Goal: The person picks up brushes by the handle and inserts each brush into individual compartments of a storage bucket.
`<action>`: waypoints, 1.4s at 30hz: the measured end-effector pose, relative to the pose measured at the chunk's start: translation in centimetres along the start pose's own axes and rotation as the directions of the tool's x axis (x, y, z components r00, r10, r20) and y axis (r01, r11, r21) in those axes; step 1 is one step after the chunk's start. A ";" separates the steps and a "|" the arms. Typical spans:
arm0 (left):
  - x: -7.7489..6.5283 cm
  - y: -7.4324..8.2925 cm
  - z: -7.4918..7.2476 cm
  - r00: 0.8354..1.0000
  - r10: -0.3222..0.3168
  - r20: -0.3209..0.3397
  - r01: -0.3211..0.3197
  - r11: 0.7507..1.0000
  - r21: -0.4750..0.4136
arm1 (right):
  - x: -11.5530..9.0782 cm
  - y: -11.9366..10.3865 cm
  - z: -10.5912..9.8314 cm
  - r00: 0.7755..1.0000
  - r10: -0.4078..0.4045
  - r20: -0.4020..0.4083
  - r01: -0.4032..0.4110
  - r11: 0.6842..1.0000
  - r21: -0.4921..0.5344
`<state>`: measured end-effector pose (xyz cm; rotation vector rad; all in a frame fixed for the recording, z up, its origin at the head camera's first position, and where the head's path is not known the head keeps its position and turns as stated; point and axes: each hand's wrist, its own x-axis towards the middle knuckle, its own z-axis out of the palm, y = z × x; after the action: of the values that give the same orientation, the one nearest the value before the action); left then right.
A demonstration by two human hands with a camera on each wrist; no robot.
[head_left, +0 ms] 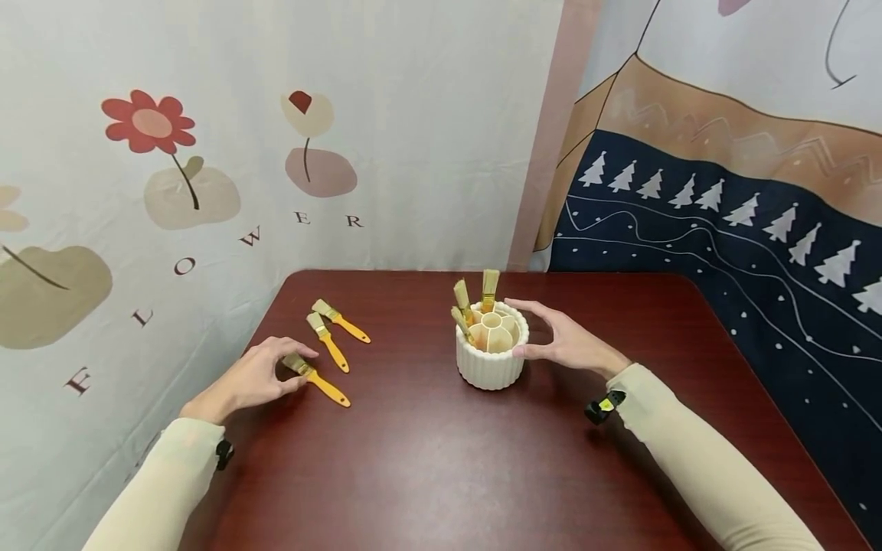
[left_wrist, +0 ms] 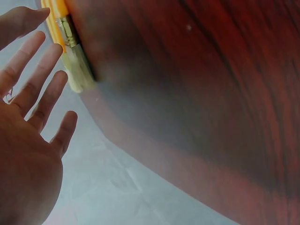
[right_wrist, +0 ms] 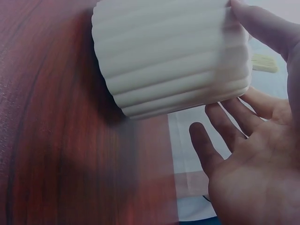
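Three flat paintbrushes with yellow handles lie on the table's left side. My left hand (head_left: 258, 375) is over the nearest paintbrush (head_left: 320, 383), thumb and fingers spread apart on either side of its bristle end. In the left wrist view the fingers of my left hand (left_wrist: 35, 89) are nearly straight beside a brush (left_wrist: 70, 47). A white ribbed round holder (head_left: 491, 367) stands right of centre, with three brushes upright in its left and back compartments. My right hand (head_left: 568, 340) holds its right side, thumb at the front rim and index finger at the back. The right wrist view shows the holder's ribbed wall (right_wrist: 168, 56) close up.
Two more paintbrushes, one in the middle (head_left: 327, 342) and one at the back (head_left: 341, 321), lie beyond the left hand. The dark red wooden table (head_left: 427, 459) ends at a pale printed curtain (head_left: 427, 153) behind, with a navy patterned cloth (head_left: 689, 222) to the right.
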<state>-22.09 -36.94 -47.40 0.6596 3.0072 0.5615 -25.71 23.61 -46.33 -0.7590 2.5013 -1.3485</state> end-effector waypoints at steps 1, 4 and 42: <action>0.0 -0.1 0.1 1.000 0.000 0.005 0.000 1.000 0.006 | 0.0 0.0 0.1 1.000 -0.002 -0.004 0.002 1.000 0.005; 0.1 -0.3 0.5 1.000 0.002 0.014 -0.003 1.000 0.026 | -0.1 0.1 0.4 1.000 0.003 -0.024 -0.003 1.000 0.002; 0.7 1.1 0.7 0.998 -0.018 -0.067 0.015 0.999 -0.043 | -0.7 -1.7 2.7 0.980 0.035 -0.197 -0.053 0.995 -0.086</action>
<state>-22.22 -35.52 -47.64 0.6260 3.0498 0.6577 -23.49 21.26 -46.45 -0.6105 2.7304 -1.3621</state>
